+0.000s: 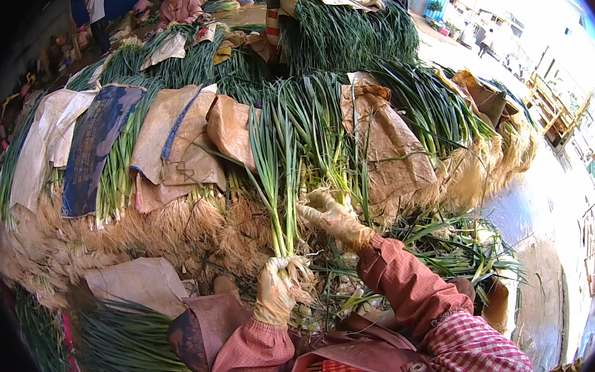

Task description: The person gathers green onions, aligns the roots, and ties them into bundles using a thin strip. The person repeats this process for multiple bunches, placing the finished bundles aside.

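Observation:
My left hand (274, 291), in a soiled pale glove, grips a few green onions (282, 229) near their root end. Their white stems and leaves point away from me, and tan roots (300, 280) hang out at the right of the fist. My right hand (336, 220), gloved the same way, has its thumb and fingers apart. It is just right of the held stems, in front of the heaped green onions (318, 116). No stalk shows in its grasp, though its palm side is partly hidden.
Brown sacking (386, 147) and a blue sack (98, 154) cover parts of the long heap. Loose leaves (454, 247) litter the ground at right. More green onions (137, 350) lie by my left side. Across the heap sits another person (181, 9).

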`<state>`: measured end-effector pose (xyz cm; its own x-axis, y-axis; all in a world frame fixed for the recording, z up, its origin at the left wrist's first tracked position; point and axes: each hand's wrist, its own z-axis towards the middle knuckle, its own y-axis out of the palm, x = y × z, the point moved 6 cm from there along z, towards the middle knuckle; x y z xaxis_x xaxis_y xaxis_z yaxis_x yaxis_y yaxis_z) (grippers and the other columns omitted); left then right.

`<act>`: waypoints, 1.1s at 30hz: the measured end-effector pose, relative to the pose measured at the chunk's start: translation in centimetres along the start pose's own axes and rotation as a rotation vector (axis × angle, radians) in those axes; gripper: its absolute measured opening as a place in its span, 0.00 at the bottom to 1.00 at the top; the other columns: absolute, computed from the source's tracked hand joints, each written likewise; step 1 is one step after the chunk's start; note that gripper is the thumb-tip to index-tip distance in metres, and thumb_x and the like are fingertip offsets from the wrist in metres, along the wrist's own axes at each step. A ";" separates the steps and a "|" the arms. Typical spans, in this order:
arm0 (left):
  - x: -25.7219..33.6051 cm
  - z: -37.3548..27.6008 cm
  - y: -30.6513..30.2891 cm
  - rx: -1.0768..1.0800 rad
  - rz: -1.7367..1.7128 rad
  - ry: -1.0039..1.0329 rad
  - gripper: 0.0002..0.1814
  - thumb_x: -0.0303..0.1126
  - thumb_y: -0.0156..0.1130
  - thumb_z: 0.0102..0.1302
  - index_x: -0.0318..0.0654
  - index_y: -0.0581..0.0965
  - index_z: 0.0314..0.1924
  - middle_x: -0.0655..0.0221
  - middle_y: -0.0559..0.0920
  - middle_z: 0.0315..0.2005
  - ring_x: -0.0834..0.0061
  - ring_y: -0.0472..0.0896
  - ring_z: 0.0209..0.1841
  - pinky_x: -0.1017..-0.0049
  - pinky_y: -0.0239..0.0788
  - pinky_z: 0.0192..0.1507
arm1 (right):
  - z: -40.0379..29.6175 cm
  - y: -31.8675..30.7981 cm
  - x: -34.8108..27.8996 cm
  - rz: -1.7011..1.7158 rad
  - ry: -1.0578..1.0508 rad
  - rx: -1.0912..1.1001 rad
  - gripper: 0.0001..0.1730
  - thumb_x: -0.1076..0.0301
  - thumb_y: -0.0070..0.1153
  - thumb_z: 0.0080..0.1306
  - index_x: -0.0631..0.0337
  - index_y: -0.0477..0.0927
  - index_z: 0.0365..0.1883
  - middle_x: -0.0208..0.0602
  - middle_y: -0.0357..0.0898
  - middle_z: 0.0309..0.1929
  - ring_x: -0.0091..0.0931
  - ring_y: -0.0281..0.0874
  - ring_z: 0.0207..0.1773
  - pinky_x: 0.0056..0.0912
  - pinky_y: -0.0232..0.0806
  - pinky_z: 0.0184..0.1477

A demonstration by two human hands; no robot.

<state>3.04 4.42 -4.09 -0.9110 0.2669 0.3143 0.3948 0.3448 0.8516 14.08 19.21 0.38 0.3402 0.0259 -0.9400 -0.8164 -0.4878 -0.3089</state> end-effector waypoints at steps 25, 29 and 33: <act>-1.9 0.8 0.3 0.100 0.519 0.072 0.08 0.32 0.61 0.66 0.35 0.77 0.40 0.67 0.81 0.22 0.79 0.74 0.15 0.80 0.66 0.15 | -5.7 -0.7 0.0 -0.079 -0.162 0.175 0.14 0.69 0.50 0.70 0.62 0.72 0.53 0.36 0.80 0.39 0.25 0.76 0.31 0.25 0.72 0.37; -2.5 -0.5 0.8 0.069 0.572 0.033 0.08 0.32 0.64 0.63 0.35 0.79 0.38 0.69 0.79 0.19 0.80 0.74 0.16 0.80 0.65 0.17 | 2.1 2.4 2.2 -0.441 -0.365 0.183 0.23 0.68 0.49 0.70 0.64 0.65 0.62 0.41 0.79 0.38 0.29 0.75 0.32 0.29 0.73 0.38; -2.7 -1.1 1.5 -0.050 0.606 -0.131 0.12 0.37 0.64 0.65 0.34 0.76 0.32 0.66 0.78 0.18 0.76 0.75 0.16 0.79 0.67 0.17 | 13.3 -2.7 5.4 1.443 0.123 -0.081 0.17 0.65 0.46 0.72 0.61 0.69 0.57 0.34 0.77 0.36 0.18 0.64 0.24 0.15 0.66 0.26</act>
<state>5.92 3.23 -3.18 -0.5033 0.5112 0.6967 0.8282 0.0553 0.5577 11.88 32.28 -5.84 -0.6991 -0.5929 -0.3997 -0.4490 -0.0711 0.8907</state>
